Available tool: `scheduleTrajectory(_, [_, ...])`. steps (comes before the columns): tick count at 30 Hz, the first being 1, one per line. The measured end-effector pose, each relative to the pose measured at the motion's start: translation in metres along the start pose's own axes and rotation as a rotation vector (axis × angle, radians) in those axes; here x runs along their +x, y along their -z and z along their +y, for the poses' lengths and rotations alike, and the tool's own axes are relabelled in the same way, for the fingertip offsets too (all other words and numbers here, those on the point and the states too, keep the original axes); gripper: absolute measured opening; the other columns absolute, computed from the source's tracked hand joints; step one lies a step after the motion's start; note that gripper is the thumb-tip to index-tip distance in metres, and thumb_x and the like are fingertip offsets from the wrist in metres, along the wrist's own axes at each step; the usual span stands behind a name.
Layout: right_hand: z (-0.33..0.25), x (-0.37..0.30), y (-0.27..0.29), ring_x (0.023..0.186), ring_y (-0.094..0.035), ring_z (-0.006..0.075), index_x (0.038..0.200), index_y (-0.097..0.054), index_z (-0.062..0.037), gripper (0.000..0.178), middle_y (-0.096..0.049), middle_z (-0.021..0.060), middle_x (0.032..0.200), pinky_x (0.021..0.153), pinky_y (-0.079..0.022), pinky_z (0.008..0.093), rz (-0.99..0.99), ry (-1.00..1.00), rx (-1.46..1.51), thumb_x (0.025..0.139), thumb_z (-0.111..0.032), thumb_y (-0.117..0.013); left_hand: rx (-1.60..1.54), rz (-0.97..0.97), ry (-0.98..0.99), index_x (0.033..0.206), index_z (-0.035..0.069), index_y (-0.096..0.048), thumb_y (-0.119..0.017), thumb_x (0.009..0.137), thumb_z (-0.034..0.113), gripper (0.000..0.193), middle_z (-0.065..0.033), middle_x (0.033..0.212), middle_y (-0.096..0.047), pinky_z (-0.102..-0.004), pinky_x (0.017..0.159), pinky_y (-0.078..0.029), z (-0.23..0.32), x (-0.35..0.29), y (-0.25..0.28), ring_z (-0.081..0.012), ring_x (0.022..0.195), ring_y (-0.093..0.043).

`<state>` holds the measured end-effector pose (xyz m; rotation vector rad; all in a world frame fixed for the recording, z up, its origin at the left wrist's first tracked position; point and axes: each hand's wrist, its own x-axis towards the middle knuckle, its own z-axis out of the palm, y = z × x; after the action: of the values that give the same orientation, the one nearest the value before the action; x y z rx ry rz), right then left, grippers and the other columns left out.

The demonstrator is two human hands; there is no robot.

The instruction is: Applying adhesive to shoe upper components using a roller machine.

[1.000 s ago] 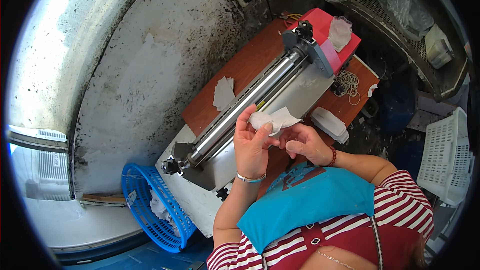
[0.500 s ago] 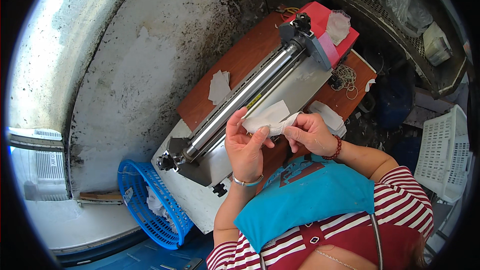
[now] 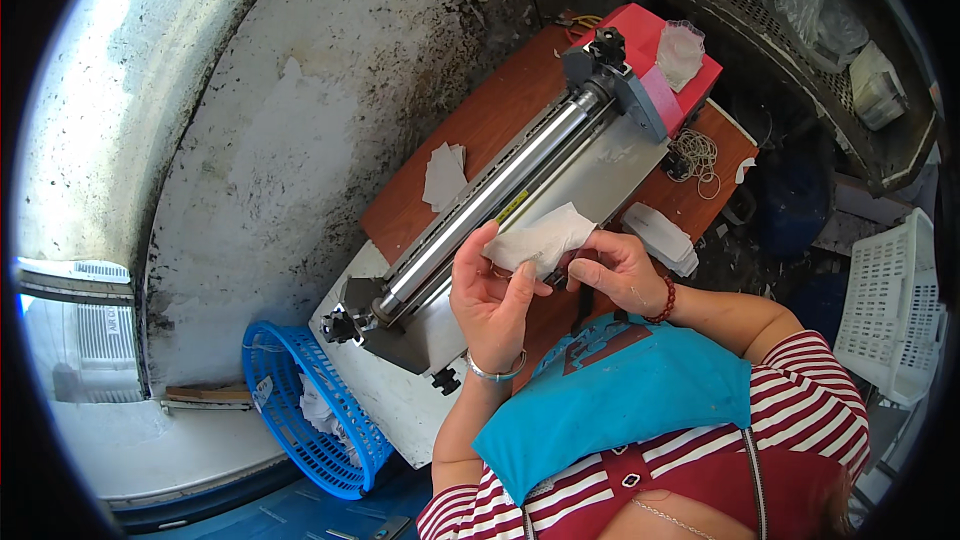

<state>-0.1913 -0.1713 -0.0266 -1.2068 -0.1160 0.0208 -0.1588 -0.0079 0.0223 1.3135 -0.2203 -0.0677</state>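
A small, thin white piece [image 3: 540,240], like paper or cloth, is held up in front of my chest, above the machine's near side. My left hand [image 3: 492,305] pinches its left part, thumb on top and fingers behind. At its right end, the curled fingers of my right hand [image 3: 622,275] grip the edge; their tips are partly hidden. Just beyond my hands lies a roller machine with a long shiny metal roller [image 3: 490,202] and a red end housing [image 3: 690,70]. A stack of white pieces [image 3: 660,238] rests beside my right hand.
More white pieces [image 3: 444,177] lie on the brown tabletop [image 3: 400,202] behind the roller. A blue basket [image 3: 318,410] with white scraps stands at the lower left. String [image 3: 694,158] is bundled near the housing; a white crate [image 3: 885,310] stands at right.
The white piece was folded over at its right end and now lies opened flatter between my hands. My right fingers have shifted slightly along its edge.
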Motion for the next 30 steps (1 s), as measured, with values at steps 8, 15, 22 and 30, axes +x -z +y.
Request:
scheduleTrajectory(8, [0.021,-0.013,0.039,0.068,-0.053,0.0044,0.096,-0.064,-0.0007,0.022,-0.059,0.0007,0.075,0.061,-0.045,0.0203,0.093,-0.057,-0.032,0.095,-0.02,-0.054,-0.003,-0.213,0.092,0.132,0.0,-0.042,-0.055,0.088,-0.001,0.046,-0.0107,0.106,-0.055,-0.0232,0.061,-0.055,0.016,0.002,0.014,-0.0131,0.084,-0.058])
scheduleTrajectory(15, [-0.03,0.022,0.009,0.088,-0.059,0.0184,0.106,-0.063,0.0001,0.025,-0.062,0.0083,0.103,0.08,-0.045,0.0301,-0.127,0.387,-0.39,0.094,-0.019,-0.054,0.101,-0.453,0.145,0.132,0.002,-0.044,-0.048,0.091,0.001,0.041,-0.0045,0.095,-0.056,-0.0212,0.064,-0.047,0.018,0.007,0.011,-0.0082,0.079,-0.054])
scheduleTrajectory(22, [-0.036,0.025,-0.001,0.083,-0.06,0.022,0.09,-0.067,-0.0067,0.01,-0.065,0.0051,0.086,0.078,-0.043,0.0337,-0.141,0.378,-0.651,0.083,-0.013,-0.066,0.502,-0.435,-0.049,0.129,0.003,-0.049,-0.052,0.087,-0.001,0.043,-0.0054,0.09,-0.063,-0.023,0.061,-0.046,0.02,0.005,0.011,-0.0072,0.069,-0.056])
scheduleTrajectory(30, [-0.029,0.029,-0.002,0.075,-0.061,0.0213,0.081,-0.065,-0.0069,0.008,-0.064,0.0034,0.079,0.072,-0.043,0.0326,-0.107,0.409,-0.666,0.075,-0.006,-0.069,0.665,-0.334,-0.148,0.127,0.006,-0.053,-0.059,0.081,0.0,0.047,-0.0055,0.073,-0.059,-0.0246,0.052,-0.045,0.011,0.006,0.012,-0.0119,0.055,-0.054])
